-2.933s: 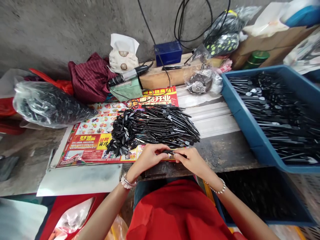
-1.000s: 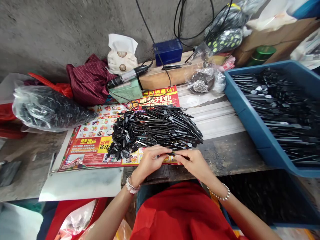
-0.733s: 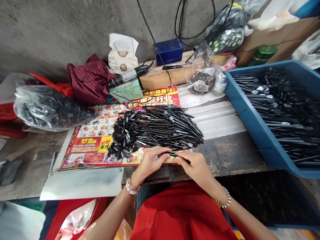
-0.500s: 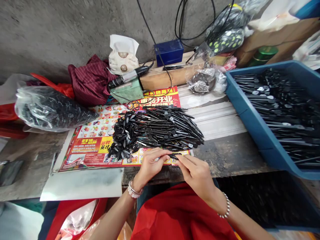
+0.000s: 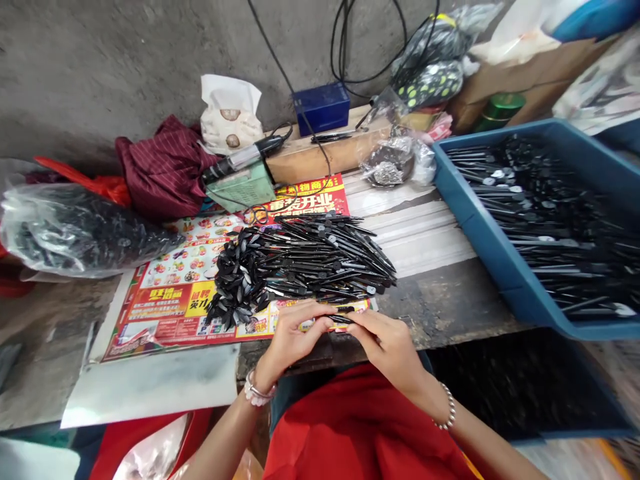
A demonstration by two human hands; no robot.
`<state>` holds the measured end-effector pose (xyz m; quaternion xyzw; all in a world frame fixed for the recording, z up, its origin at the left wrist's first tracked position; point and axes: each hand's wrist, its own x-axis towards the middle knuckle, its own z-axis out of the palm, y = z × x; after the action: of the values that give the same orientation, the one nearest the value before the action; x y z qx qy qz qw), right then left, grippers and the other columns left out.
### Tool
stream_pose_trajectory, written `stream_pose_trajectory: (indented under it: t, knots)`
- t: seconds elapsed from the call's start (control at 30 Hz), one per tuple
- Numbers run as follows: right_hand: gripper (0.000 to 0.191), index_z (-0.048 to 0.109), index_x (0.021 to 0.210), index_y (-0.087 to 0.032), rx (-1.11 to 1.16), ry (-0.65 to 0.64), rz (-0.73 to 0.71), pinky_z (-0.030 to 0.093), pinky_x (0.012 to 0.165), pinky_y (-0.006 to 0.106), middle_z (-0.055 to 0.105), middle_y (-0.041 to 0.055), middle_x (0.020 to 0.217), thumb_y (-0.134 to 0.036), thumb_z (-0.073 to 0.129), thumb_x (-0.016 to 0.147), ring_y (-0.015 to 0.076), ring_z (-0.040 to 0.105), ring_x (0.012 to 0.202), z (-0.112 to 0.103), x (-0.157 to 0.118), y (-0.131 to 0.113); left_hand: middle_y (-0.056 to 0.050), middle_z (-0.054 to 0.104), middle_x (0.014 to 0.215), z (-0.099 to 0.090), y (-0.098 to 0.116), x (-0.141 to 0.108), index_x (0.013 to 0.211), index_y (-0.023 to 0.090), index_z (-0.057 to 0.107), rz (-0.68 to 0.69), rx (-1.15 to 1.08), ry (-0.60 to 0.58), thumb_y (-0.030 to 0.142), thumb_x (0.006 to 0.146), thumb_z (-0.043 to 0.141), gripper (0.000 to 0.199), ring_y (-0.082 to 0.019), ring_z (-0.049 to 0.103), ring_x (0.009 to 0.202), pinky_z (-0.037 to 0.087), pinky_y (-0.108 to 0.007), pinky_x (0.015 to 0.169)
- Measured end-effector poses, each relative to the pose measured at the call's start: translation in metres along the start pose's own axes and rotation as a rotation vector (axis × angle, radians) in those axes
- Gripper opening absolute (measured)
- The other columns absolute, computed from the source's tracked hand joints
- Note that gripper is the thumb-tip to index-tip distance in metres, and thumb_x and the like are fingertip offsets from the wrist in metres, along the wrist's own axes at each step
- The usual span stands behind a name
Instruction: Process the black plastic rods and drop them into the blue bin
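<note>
My left hand (image 5: 299,335) is closed in a pinch at the table's front edge, gripping the left end of a slim black piece (image 5: 341,319). The fingers of my right hand (image 5: 389,339) are pinched on the right end of that same piece. Fingertips hide its ends, so I cannot tell its exact kind. Just beyond my hands lies a pile of long, thin black pieces (image 5: 325,257), some with round flat ends. Against that pile's left side sits a heap of small black leaf-shaped pieces (image 5: 237,280). Both rest on a printed flyer (image 5: 165,313).
A blue bin (image 5: 475,233) at the right holds many similar black pieces. A clear bag of black parts (image 5: 85,230) lies at left. Along the wall stand a green box (image 5: 243,187), a wooden block (image 5: 313,155) and a dark blue box (image 5: 323,107). A cable (image 5: 280,60) hangs down.
The view has shifted, so the table's things appear further left. Between my fingertips, more of the slim black piece shows now. Both hands keep their pinch near the table edge.
</note>
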<state>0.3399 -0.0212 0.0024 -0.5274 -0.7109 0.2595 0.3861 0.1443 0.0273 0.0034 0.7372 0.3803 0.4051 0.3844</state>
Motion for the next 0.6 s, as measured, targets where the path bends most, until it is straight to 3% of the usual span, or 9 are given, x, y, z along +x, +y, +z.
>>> stream_pose_trajectory:
  t: [0.07, 0.13, 0.2, 0.27, 0.43, 0.6]
  knots:
    - [0.020, 0.072, 0.102, -0.019, 0.095, 0.019, 0.125, 0.055, 0.077, 0.030, 0.073, 0.0070, 0.094, -0.025, 0.054, 0.094, 0.0189, 0.069, 0.083, -0.008, -0.004, 0.005, -0.004, 0.076, 0.082, -0.003, -0.002, 0.000, 0.096, 0.019, 0.074, -0.061, -0.001, 0.008, 0.022, 0.089, 0.062, 0.015, -0.016, 0.070, 0.073, 0.054, -0.025, 0.070]
    - [0.022, 0.072, 0.102, -0.019, 0.182, 0.051, 0.290, 0.055, 0.065, 0.027, 0.072, 0.0053, 0.086, -0.030, 0.057, 0.092, 0.0162, 0.066, 0.069, -0.023, -0.012, 0.012, -0.003, 0.076, 0.079, -0.007, -0.005, 0.002, 0.095, 0.019, 0.075, -0.119, 0.010, 0.015, 0.024, 0.090, 0.060, 0.016, -0.016, 0.071, 0.070, 0.054, -0.024, 0.068]
    - [0.026, 0.072, 0.104, -0.019, 0.254, 0.126, 0.462, 0.050, 0.053, 0.024, 0.068, 0.0027, 0.078, -0.035, 0.060, 0.089, 0.0124, 0.058, 0.055, -0.047, -0.027, 0.024, -0.003, 0.076, 0.076, -0.010, -0.008, 0.004, 0.092, 0.019, 0.075, -0.164, 0.025, 0.019, 0.026, 0.090, 0.060, 0.017, -0.016, 0.071, 0.069, 0.055, -0.024, 0.067]
    - [0.030, 0.072, 0.106, -0.019, 0.281, 0.262, 0.598, 0.047, 0.050, 0.022, 0.064, 0.0002, 0.073, -0.039, 0.065, 0.084, 0.0106, 0.053, 0.052, -0.077, -0.050, 0.040, -0.003, 0.077, 0.077, -0.014, -0.010, 0.006, 0.092, 0.018, 0.075, -0.196, 0.034, 0.025, 0.028, 0.089, 0.062, 0.017, -0.016, 0.071, 0.068, 0.056, -0.023, 0.066]
    - [0.046, 0.071, 0.107, -0.020, 0.171, 0.577, 0.950, 0.048, 0.052, 0.022, 0.066, 0.0008, 0.075, -0.043, 0.077, 0.068, 0.0111, 0.054, 0.056, -0.148, -0.141, 0.090, -0.002, 0.077, 0.077, -0.025, -0.014, 0.004, 0.092, 0.019, 0.076, -0.289, 0.091, 0.040, 0.034, 0.085, 0.064, 0.020, -0.017, 0.072, 0.067, 0.058, -0.023, 0.065]
    - [0.050, 0.068, 0.093, -0.016, 0.181, 0.752, 1.191, 0.050, 0.053, 0.025, 0.069, 0.0059, 0.076, -0.048, 0.079, 0.057, 0.0166, 0.060, 0.061, -0.174, -0.236, 0.137, 0.001, 0.078, 0.083, -0.036, -0.023, 0.000, 0.092, 0.022, 0.076, -0.419, 0.196, 0.103, 0.042, 0.079, 0.068, 0.024, -0.019, 0.074, 0.076, 0.060, -0.023, 0.076]
